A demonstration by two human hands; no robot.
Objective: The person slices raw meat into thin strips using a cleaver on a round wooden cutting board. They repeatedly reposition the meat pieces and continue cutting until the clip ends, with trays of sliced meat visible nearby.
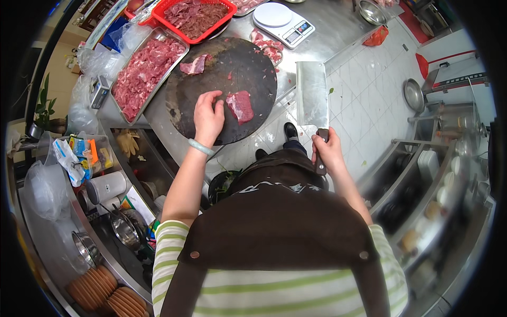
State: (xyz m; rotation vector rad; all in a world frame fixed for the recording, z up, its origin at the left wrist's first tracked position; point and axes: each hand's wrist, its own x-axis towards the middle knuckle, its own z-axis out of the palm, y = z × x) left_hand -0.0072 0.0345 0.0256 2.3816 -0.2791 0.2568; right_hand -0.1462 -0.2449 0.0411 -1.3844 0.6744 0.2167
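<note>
A cleaver point(313, 95) is gripped by its dark handle in my right hand point(328, 148); its broad blade points away from me, to the right of the cutting board and over the floor. My left hand point(208, 119), with a pale bangle at the wrist, hovers at or rests on the round dark chopping block point(222, 85), fingers loosely curled and nothing in them. Just right of those fingers lies a chunk of red meat point(240, 107). Farther back on the block is a smaller, fattier piece of meat point(195, 65).
A metal tray of cut meat point(149, 75) stands left of the block. Behind it sits a red plastic basket point(194, 39) holding sliced meat. A white digital kitchen scale point(283, 24) and meat trimmings point(267, 45) lie on the steel table point(336, 23). Shelving point(416, 190) runs along the right.
</note>
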